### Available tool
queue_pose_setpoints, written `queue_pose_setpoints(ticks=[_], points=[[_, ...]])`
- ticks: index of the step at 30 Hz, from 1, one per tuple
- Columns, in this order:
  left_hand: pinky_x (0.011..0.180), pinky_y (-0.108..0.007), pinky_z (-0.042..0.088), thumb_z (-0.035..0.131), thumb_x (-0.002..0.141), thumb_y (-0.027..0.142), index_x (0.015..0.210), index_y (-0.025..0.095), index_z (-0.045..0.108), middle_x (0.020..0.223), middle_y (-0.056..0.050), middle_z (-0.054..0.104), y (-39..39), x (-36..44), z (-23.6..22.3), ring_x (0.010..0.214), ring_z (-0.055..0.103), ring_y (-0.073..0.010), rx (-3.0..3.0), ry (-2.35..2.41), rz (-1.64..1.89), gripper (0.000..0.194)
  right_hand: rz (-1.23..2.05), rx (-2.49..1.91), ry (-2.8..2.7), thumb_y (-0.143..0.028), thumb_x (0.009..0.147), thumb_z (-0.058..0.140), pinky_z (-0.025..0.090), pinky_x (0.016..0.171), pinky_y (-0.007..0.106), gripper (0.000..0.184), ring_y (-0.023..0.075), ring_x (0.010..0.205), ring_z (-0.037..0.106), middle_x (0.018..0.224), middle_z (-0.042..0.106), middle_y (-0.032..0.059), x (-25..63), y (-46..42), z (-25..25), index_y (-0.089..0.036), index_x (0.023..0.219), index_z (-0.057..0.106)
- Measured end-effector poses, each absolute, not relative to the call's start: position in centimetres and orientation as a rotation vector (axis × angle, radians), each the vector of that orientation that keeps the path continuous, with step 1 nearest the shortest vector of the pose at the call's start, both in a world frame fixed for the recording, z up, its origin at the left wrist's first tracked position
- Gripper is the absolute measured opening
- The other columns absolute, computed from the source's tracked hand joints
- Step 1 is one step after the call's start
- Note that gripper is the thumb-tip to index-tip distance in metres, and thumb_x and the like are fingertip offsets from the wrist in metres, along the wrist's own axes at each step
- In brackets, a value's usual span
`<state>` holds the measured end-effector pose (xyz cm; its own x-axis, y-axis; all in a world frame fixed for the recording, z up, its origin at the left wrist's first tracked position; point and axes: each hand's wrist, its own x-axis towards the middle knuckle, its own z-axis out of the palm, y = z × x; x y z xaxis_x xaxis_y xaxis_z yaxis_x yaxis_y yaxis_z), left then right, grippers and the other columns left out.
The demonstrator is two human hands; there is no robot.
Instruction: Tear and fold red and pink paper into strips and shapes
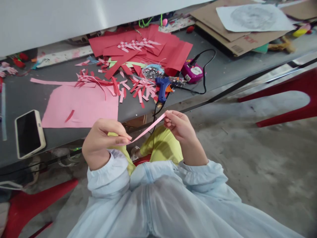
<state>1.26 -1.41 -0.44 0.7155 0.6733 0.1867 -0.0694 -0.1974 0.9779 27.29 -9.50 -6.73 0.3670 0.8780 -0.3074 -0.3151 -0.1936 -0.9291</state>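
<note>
A narrow pink paper strip (148,128) stretches at a slant between my two hands, above my lap. My left hand (106,137) pinches its lower end between thumb and fingertips. The upper end is held by my right hand (179,125), with the fingers curled in. Just beyond my left hand, a pink paper sheet (86,105) lies on the grey table (133,110) with a small red strip on it. Cut pink and red paper strips (142,87) are heaped past the sheet, next to a blue glue gun (162,87).
Red paper sheets (170,53) with woven red-and-white pieces lie at the back. A purple box (192,71) with a black cable stands right of the glue gun. A phone (29,134) rests at the left edge, cardboard (237,44) at the far right. Red stools (292,89) stand beside the table.
</note>
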Motion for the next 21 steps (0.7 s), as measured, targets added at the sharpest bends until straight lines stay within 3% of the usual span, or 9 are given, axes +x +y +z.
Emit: queue_pose_setpoints(ticks=[5, 9, 12, 16, 21], points=[[0.059, -0.031, 0.054, 0.071, 0.081, 0.066, 0.088, 0.026, 0.084, 0.070, -0.008, 0.075, -1.4, 1.5, -0.3, 0.063, 0.068, -0.0188, 1.557, 0.610, 0.771, 0.043, 1.069, -1.422, -0.600, -0.047, 0.066, 0.077, 0.037, 0.047, 0.024, 0.031, 0.0089, 0.049, 0.045, 0.058, 0.050, -0.0034, 29.0, -9.8, -5.6, -0.023, 0.067, 0.058], [0.063, -0.029, 0.056, 0.068, 0.088, 0.057, 0.092, 0.023, 0.082, 0.074, -0.008, 0.076, -1.4, 2.0, -0.2, 0.067, 0.070, -0.0176, 1.532, 0.731, 0.749, 0.038, 0.935, -1.475, -0.817, -0.037, 0.074, 0.069, 0.038, 0.052, 0.029, 0.023, 0.0136, 0.054, 0.044, 0.059, 0.049, -0.0010, 31.0, -10.4, -3.7, -0.025, 0.062, 0.054], [0.065, -0.028, 0.056, 0.070, 0.088, 0.053, 0.094, 0.022, 0.081, 0.076, -0.007, 0.077, -1.3, 2.5, -0.2, 0.068, 0.070, -0.0166, 1.558, 0.789, 0.703, 0.034, 0.941, -1.419, -1.067, -0.030, 0.078, 0.065, 0.040, 0.060, 0.031, 0.020, 0.0168, 0.064, 0.050, 0.068, 0.057, 0.0019, 31.9, -10.9, -1.7, -0.025, 0.061, 0.058], [0.071, -0.026, 0.055, 0.074, 0.086, 0.048, 0.099, 0.024, 0.081, 0.090, -0.007, 0.079, -1.0, 3.2, -0.6, 0.084, 0.073, -0.0182, 1.657, 0.815, 0.722, 0.029, 1.110, -1.352, -1.437, -0.036, 0.084, 0.066, 0.041, 0.060, 0.031, 0.025, 0.0170, 0.067, 0.053, 0.071, 0.061, 0.0029, 31.2, -10.6, 0.6, -0.022, 0.065, 0.060], [0.102, -0.039, 0.052, 0.080, 0.082, 0.044, 0.110, 0.029, 0.078, 0.118, -0.008, 0.076, -0.2, 3.5, -1.4, 0.116, 0.067, -0.0236, 1.908, 0.632, 0.846, 0.032, 1.210, -1.267, -1.656, -0.035, 0.082, 0.072, 0.046, 0.061, 0.026, 0.021, 0.0130, 0.065, 0.056, 0.070, 0.064, 0.0014, 28.2, -9.1, 1.2, -0.020, 0.072, 0.062]])
